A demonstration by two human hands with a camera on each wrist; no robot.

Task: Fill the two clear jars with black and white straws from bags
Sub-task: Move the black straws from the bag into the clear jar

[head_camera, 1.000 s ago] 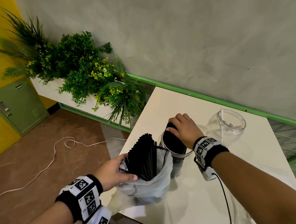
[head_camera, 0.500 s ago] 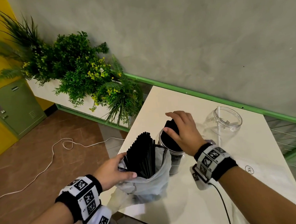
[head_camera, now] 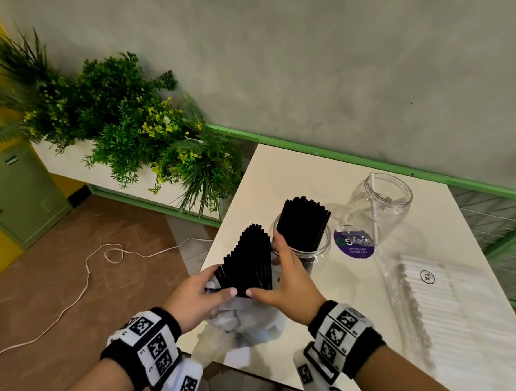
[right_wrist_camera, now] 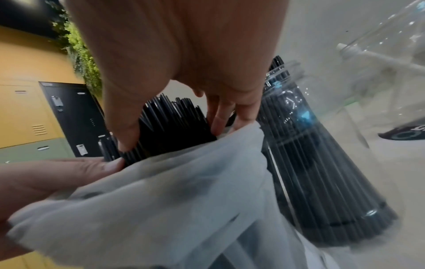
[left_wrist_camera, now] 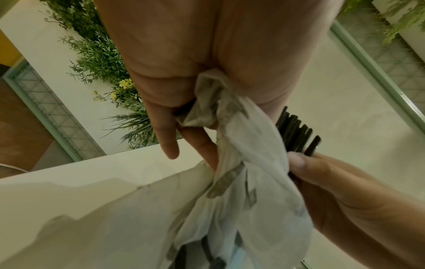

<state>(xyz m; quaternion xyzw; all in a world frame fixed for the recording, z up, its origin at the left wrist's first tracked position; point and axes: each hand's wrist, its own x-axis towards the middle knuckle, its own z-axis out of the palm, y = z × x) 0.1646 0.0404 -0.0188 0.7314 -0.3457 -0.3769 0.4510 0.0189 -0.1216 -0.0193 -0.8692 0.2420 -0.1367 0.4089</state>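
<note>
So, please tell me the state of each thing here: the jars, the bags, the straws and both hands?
Near jar: upright, holds black straws.
Far jar: upright, one white straw inside.
Black-straw bag: open, gripped by left hand.
Right hand: grips bagged black straws.
White-straw bag: lying flat.

My right hand (right_wrist_camera: 184, 60) reaches into the white bag (right_wrist_camera: 174, 196), my fingers (right_wrist_camera: 218, 118) and thumb closing round the black straws (right_wrist_camera: 170, 123) standing in it. My left hand (right_wrist_camera: 46, 180) grips the bag's edge. Just beside it stands a clear jar (right_wrist_camera: 326, 163) packed with black straws.
</note>
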